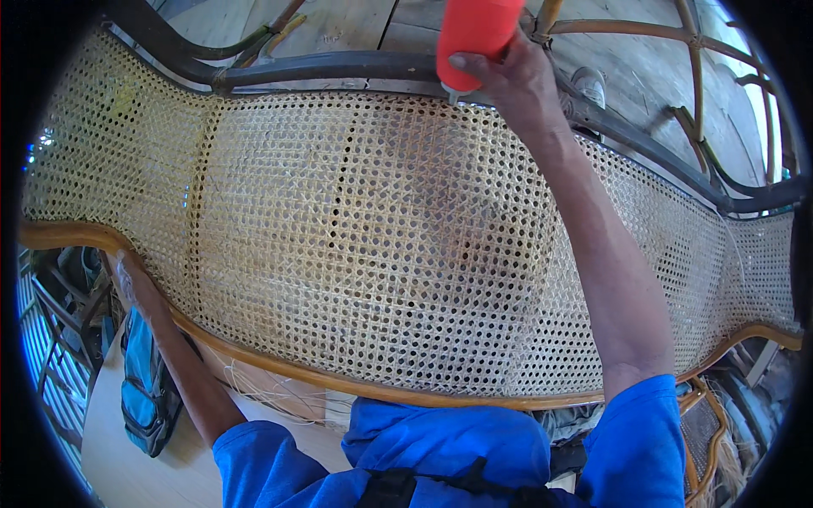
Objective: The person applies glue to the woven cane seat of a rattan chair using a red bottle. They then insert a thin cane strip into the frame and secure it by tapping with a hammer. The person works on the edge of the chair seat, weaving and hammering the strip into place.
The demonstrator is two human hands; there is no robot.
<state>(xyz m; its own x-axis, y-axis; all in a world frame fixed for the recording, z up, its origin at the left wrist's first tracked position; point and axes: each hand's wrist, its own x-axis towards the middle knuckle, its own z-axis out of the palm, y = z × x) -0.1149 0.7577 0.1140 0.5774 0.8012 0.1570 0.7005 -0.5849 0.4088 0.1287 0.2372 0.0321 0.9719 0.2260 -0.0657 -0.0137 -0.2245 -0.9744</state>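
Observation:
A long woven cane panel (288,195) in a curved wooden frame stretches across in front of me. My right hand (521,76) is closed around a red squeeze bottle (477,38), held upside down. Its small nozzle (453,98) points down at the panel's far edge, by the dark far rail (339,68). My left arm reaches to the left end of the near brown rail (279,360). There my left hand (124,269) goes beneath the rail, its fingers hidden. Something whitish shows near that wrist.
A blue and black bag (142,394) lies at the lower left. Loose cane strands (271,389) hang below the near rail. Bent rattan frames (694,76) stand at the far right, near a shoe (589,85) on the plank floor. Another cane-filled frame (701,427) is at the lower right.

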